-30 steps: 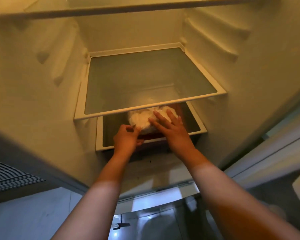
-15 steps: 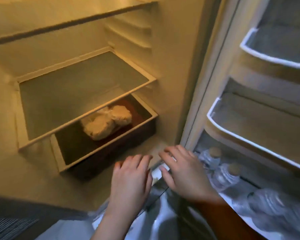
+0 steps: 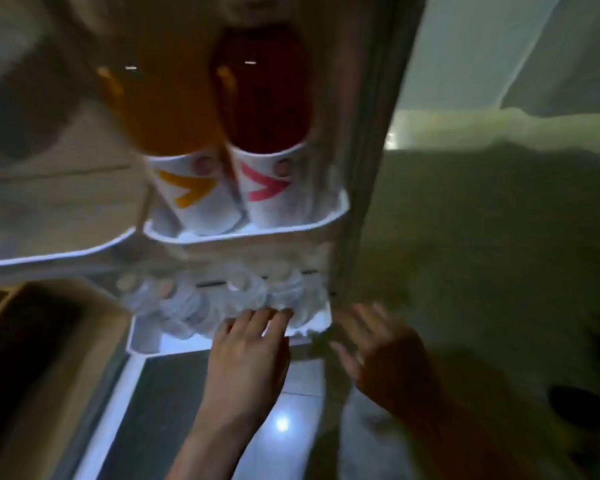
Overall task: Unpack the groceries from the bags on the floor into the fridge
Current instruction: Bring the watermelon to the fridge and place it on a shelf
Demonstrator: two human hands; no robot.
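Fridge door (image 3: 368, 140), inner face: open, its outer edge running top to bottom right of centre.

Upper door shelf (image 3: 243, 232): white rim, holding two tall bottles upright, long axes vertical, touching side by side. Orange bottle (image 3: 167, 109) on the left, red bottle (image 3: 260, 95) on the right; each wears a white label with a coloured chevron.

Lower door shelf (image 3: 146, 341): white, holding a row of clear water bottles (image 3: 243, 292), caps up; the view is blurred, so their count cannot be told. Bare shelf floor shows at its left end.

Left hand (image 3: 250, 351): empty, fingers straight and together, fingertips (image 3: 274, 315) apparently touching the lower shelf's front rim just below the water bottles.

Right hand (image 3: 385, 344): empty, fingers spread and relaxed, motion-blurred, just beyond the door's outer edge, apart from the shelf.

Floor (image 3: 284, 424): glossy tile with a light reflection, open between the forearms.

Fridge body (image 3: 32, 341): dark interior at lower left.

Grocery bags: none identifiable; dark shapes at far right are unclear.
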